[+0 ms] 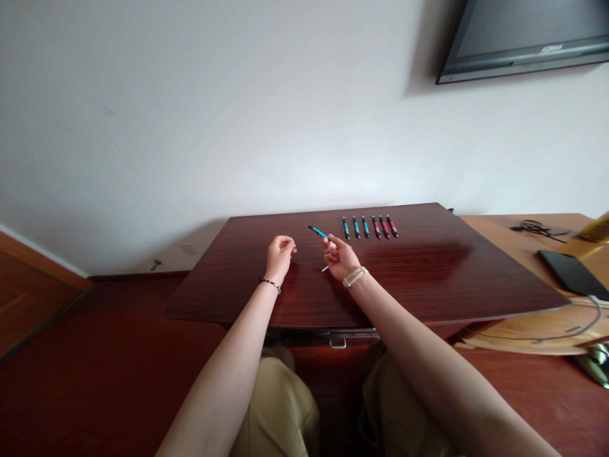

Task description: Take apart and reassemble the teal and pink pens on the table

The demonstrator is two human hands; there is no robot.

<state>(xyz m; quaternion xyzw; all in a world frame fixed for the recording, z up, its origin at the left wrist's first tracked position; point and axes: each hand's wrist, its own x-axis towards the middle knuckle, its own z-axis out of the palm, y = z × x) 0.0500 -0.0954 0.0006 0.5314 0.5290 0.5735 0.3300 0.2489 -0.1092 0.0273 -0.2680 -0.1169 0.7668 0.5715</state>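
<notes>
My right hand (340,257) holds a blue and black pen (318,231) above the dark wooden table (428,279), its tip pointing up and to the left. A thin white stick (325,268) pokes out below the same hand. My left hand (280,252) hovers a little to the left with its fingers pinched together; whether it holds something small is too fine to tell. A row of several pens, blue ones (356,227) on the left and red ones (384,226) on the right, lies side by side near the table's far edge.
A lighter wooden desk (514,231) adjoins on the right, with a black cable (535,227), a dark flat device (573,273) and a cord. A screen (523,38) hangs on the white wall. A drawer handle (337,343) sits under the table's front edge, above my knees.
</notes>
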